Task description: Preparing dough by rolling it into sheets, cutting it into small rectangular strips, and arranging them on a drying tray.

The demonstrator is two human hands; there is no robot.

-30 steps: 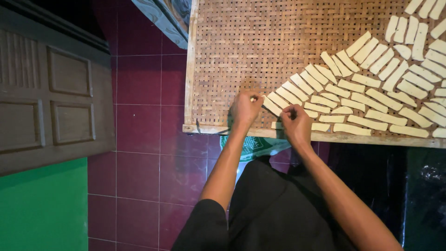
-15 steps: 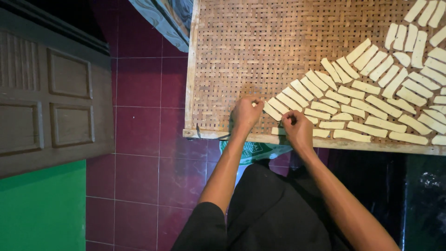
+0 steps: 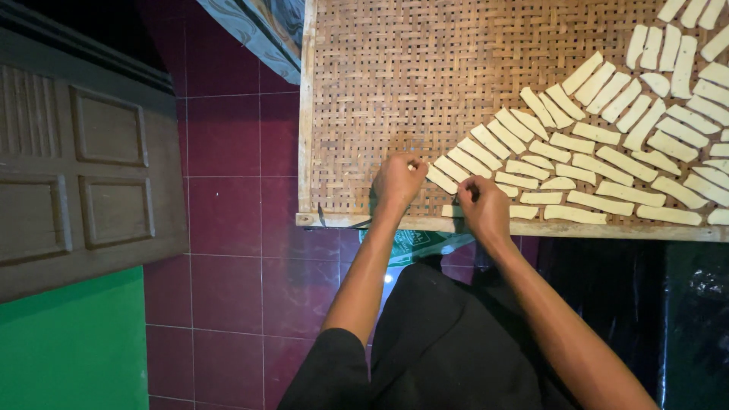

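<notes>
Far left: brown panelled door point(image 3: 83, 159) above a green surface point(image 3: 68, 349); dark red tiled floor point(image 3: 228, 258) beside it. Woven bamboo tray point(image 3: 364, 91) fills the upper right. Left hand point(image 3: 396, 182) rests on the weave near the front edge, fingers curled; whether it pinches anything, cannot tell. Right hand point(image 3: 483, 209), just beside it, pinches closed at a pale dough strip point(image 3: 443, 180). Rows of strips point(image 3: 607, 144) spread rightward.

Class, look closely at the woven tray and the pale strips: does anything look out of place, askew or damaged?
Nothing stands out. The pale dough strips lie in fairly tidy slanted rows on the woven bamboo tray, none spilled over its wooden edge. Both hands rest at the nearest strips.
</notes>
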